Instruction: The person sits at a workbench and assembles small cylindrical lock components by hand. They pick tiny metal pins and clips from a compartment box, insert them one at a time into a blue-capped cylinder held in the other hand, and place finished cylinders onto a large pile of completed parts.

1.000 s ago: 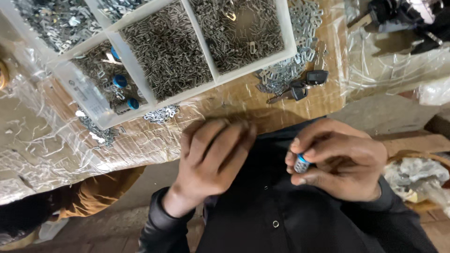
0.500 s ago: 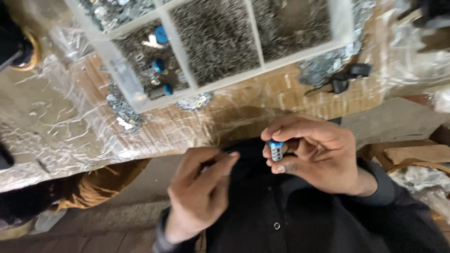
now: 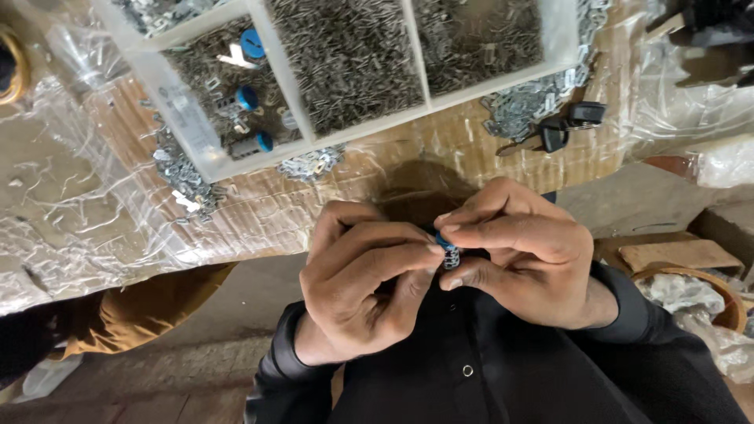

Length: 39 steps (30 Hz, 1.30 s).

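Both of your hands are drawn in close to your chest, fingertips meeting over one tiny part — a small blue-capped cylinder [image 3: 448, 253] with a ribbed metal body. Your right hand [image 3: 525, 253] pinches it between thumb below and forefinger above, probably so the blue end stays exposed toward the other hand; your left hand [image 3: 363, 276] curls in from the side, its fingertips closing on the same piece, thumb tucked underneath. Neither hand is loose: both are clenched in a fine pinch, and the part sits exactly where the two sets of fingertips touch, mostly hidden by them. Holding it this near to your body likely steadies so small a thing. Beyond your knuckles, well apart from the hands, a white compartment tray [image 3: 185, 132] rests on the plastic-wrapped cardboard bench [image 3: 259, 216]. Its left compartment holds several more blue-capped cylinders [image 3: 248, 99] among loose metal bits, while the neighbouring compartments are heaped with fine grey metal pins [image 3: 345, 59] — sorted, it seems, so each kind is in easy reach. To the right of the tray lie black-headed keys [image 3: 567, 126] beside a heap of small metal pieces.
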{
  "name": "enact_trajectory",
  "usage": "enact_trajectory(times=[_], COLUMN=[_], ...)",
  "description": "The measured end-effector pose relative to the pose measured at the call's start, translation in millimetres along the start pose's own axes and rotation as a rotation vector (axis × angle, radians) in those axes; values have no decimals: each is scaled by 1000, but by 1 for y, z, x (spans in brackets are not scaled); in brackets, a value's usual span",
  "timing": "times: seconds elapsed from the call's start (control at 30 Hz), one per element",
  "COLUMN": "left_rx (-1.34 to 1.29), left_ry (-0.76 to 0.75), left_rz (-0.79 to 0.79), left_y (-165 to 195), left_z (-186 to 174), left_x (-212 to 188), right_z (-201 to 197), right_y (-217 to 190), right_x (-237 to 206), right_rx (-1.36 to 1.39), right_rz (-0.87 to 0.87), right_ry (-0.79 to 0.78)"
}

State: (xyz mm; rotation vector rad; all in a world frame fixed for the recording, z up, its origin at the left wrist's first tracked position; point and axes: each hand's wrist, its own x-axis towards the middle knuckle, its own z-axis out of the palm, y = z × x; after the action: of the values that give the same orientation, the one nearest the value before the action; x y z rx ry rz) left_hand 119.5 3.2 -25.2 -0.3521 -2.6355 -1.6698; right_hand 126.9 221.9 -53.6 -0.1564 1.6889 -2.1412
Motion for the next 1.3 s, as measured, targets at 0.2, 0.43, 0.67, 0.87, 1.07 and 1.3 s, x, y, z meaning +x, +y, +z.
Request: enact_trajectory(times=[0.2, 0.43, 0.67, 0.87, 1.07, 1.3], left_rx=[100, -634, 917, 566, -77, 184], left_ry=[-56, -146, 131, 91, 176, -59], left_rz=[68, -548, -175, 196, -77, 260], left_y=[-12, -16, -32, -41, -15, 0], left_z=[-27, -50, -56, -58, -20, 5], left_x=[-22, -46, -50, -52, -48, -5], right_z=[19, 42, 34, 20, 13, -5], right_y=[6, 21, 14, 9, 11, 1], right_x=[14, 22, 15, 14, 10, -2], right_rx=[-22, 106, 236, 268, 284, 95], right_rz=[1, 1, 87, 29, 41, 11], right_ry=[-89, -297, -118, -103, -44, 22])
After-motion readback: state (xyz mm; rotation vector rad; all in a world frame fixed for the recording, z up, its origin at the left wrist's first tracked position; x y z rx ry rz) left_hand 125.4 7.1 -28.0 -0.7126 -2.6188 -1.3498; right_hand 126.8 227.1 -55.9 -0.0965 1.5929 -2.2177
